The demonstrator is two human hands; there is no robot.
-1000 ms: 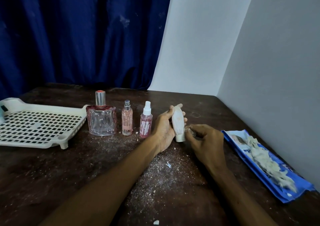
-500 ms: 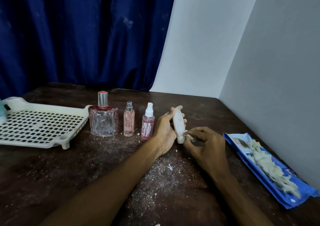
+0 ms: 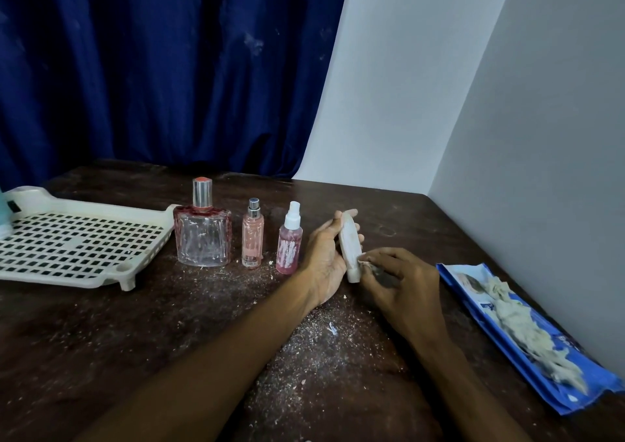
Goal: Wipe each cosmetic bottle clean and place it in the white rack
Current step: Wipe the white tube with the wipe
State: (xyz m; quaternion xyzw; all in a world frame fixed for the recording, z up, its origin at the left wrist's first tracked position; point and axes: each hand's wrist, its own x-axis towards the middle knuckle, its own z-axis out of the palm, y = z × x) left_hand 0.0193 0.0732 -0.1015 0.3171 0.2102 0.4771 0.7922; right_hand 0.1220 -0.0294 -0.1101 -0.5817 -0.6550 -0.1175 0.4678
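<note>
Nearest, on the dark table (image 3: 101, 357): pale dust and crumbs (image 3: 314, 340). Just beyond, left hand (image 3: 323, 259) curled round a small white bottle (image 3: 350, 245), gripping it tilted, cap end down. Right hand (image 3: 399, 282) closed too, fingertips pinching a grey scrap of wipe (image 3: 368, 267) against the bottle's lower end (scrap mostly hidden by fingers). Off right, a blue wipe packet (image 3: 487, 309) heaped with crumpled wipes (image 3: 517, 316). Behind the hands, standing in a row: pink spray bottle (image 3: 289, 248), slim pink bottle (image 3: 252, 242), broad glass bottle (image 3: 203, 238). Just beside that, the white rack (image 3: 77, 242). Farthest, blue curtain (image 3: 152, 69).
</note>
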